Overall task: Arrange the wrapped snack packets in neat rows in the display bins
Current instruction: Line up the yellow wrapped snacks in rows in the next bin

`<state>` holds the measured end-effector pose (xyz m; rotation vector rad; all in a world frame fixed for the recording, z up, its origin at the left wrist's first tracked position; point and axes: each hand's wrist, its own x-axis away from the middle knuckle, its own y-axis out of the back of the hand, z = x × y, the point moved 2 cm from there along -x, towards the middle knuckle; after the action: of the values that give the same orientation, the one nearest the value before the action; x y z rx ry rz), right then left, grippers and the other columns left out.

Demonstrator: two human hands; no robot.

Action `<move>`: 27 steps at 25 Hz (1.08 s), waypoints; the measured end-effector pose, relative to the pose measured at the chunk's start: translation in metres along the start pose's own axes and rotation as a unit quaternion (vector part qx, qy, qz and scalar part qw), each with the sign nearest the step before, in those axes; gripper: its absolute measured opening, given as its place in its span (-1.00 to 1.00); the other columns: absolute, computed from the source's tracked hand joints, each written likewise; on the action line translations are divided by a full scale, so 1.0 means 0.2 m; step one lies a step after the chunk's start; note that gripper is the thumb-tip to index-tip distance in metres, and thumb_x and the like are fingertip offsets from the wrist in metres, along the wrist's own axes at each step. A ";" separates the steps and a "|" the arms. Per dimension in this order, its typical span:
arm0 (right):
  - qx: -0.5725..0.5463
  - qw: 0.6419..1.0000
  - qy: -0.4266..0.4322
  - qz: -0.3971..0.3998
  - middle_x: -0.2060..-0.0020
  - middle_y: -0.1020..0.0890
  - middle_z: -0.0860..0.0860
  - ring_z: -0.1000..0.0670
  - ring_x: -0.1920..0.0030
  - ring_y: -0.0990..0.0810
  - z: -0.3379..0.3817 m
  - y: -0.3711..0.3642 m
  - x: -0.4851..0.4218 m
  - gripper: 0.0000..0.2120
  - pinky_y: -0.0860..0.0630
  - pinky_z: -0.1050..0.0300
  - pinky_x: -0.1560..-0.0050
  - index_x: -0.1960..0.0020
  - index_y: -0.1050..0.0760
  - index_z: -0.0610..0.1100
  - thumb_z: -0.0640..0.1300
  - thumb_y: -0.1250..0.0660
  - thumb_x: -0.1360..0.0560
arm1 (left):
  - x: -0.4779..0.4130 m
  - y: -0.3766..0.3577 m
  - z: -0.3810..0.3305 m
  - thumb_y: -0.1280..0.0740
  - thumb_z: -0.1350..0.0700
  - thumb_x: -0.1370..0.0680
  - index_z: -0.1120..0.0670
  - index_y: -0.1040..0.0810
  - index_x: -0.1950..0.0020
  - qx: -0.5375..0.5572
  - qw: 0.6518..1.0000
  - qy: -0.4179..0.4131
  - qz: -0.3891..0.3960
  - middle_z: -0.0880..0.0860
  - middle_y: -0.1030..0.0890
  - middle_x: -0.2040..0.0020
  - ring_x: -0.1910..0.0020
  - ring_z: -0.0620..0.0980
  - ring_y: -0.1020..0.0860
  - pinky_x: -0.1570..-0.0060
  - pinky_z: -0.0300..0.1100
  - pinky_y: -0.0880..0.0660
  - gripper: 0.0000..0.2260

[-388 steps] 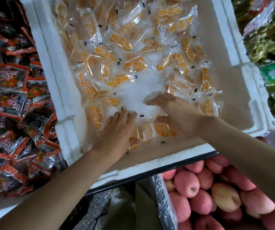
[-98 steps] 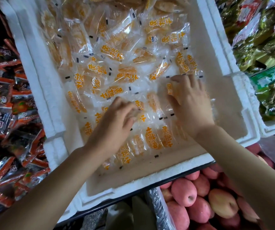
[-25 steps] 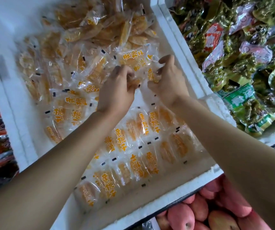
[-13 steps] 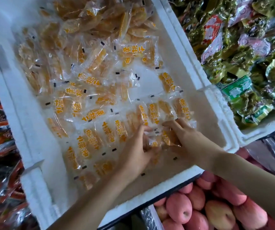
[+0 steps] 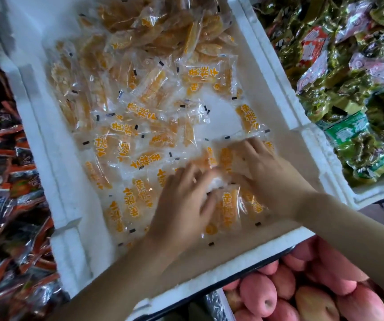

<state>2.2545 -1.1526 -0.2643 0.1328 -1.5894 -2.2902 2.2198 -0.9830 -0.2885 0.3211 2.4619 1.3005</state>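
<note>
Foam bin, as I see it: snack packets in rows at near end, loose heap at far end. Left hand and right hand lie flat on near-right packets, fingers straight and spread, hiding several. Flanking bin: dark packets on left, green packets on right, apples below.

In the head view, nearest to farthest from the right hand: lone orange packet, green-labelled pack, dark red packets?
1. Lone orange packet, just beyond the right hand.
2. Green-labelled pack, off to the right.
3. Dark red packets, far left.
</note>
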 end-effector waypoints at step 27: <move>-0.234 0.967 -0.064 0.078 0.30 -0.51 0.21 0.25 0.31 -0.54 0.17 -0.11 0.02 -0.75 -0.38 0.44 0.32 0.10 -0.29 0.09 -0.08 -0.39 -0.46 | 0.08 0.20 0.17 -0.35 0.00 -0.54 -0.11 -0.50 0.03 0.290 0.913 0.287 0.009 -0.14 -0.61 0.11 0.11 -0.17 -0.59 0.13 -0.33 -0.45 -0.95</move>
<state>2.2359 -1.1167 -0.2721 -0.2543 -1.0250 -2.5114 2.2205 -0.9297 -0.2764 0.0968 3.3334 0.6879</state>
